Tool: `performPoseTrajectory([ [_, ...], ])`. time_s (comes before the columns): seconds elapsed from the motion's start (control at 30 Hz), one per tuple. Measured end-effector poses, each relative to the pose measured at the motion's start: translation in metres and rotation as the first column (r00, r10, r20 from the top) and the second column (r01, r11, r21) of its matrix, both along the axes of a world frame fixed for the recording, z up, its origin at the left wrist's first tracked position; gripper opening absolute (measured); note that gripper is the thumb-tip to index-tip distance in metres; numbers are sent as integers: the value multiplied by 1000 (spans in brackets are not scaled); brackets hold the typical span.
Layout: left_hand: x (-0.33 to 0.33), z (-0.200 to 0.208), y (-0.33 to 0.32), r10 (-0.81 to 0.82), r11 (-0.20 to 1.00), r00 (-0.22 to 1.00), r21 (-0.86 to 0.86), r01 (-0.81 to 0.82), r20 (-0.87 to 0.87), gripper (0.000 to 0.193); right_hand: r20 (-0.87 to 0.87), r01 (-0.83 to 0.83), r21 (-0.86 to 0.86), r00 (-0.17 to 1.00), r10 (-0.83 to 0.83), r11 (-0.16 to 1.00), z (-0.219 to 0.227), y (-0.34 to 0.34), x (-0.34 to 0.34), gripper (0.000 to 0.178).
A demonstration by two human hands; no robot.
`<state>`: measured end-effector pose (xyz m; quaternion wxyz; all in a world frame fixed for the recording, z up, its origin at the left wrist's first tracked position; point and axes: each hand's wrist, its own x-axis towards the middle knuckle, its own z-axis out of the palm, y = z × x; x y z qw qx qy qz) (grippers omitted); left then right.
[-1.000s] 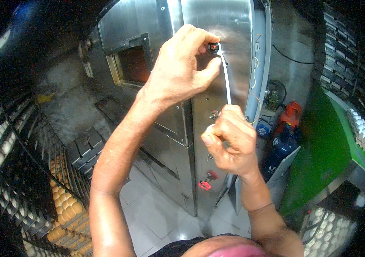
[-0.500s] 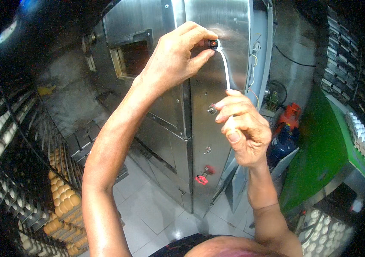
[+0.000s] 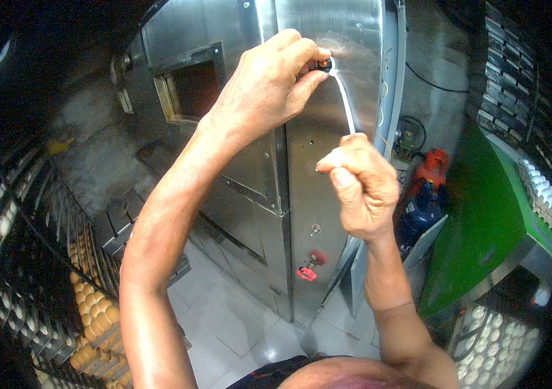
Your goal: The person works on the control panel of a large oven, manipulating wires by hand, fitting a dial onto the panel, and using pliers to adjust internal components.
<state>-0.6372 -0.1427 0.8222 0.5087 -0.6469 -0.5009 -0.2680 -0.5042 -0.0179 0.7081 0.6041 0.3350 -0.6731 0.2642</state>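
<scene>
At the upper part of the steel oven's front panel (image 3: 315, 120), my left hand (image 3: 263, 84) pinches a small black fitting (image 3: 323, 65) with an orange spot between thumb and fingertips. A white cable tie (image 3: 346, 104) loops around this fitting, and its tail runs down to my right hand (image 3: 366, 188). The fingers of that hand are curled shut on the tail, which is stretched nearly straight. Its far end is hidden in my fist. Below, a small metal stub (image 3: 315, 229) and a red valve handle (image 3: 308, 273) stick out of the panel.
On the left stands a rack (image 3: 62, 220) with trays of bread rolls (image 3: 99, 311). To the right are a red gas cylinder (image 3: 433, 167), a blue cylinder (image 3: 422, 214) and a green-topped table (image 3: 477, 227) with egg trays (image 3: 540, 191). An oven window (image 3: 191, 91) lies left of my wrist.
My right hand has closed into a tighter fist around the cable tie's tail and turned slightly, now covering the upper metal stub. My left hand keeps its pinch on the fitting.
</scene>
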Motion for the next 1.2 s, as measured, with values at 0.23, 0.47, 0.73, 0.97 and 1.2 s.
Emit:
performPoseTrajectory([
  [0.23,3,5,0,1,999,1000,-46,-1,1,24,-1,95,114,995,-95,989,-6,1,-6,8],
  [0.47,4,0,-1,50,999,999,-11,-50,-5,23,17,57,99,998,-59,994,-18,1,-13,16],
  [0.73,13,-3,0,79,997,996,-22,-78,46,28,13,11,120,1000,-12,993,-16,1,-1,21],
  [0.97,38,-20,12,10,991,888,111,-68,460,31,44,-273,188,962,270,943,-31,25,0,19],
  [1.2,72,-28,22,-20,969,709,187,-159,705,32,147,-564,280,825,546,777,-37,64,5,30],
])
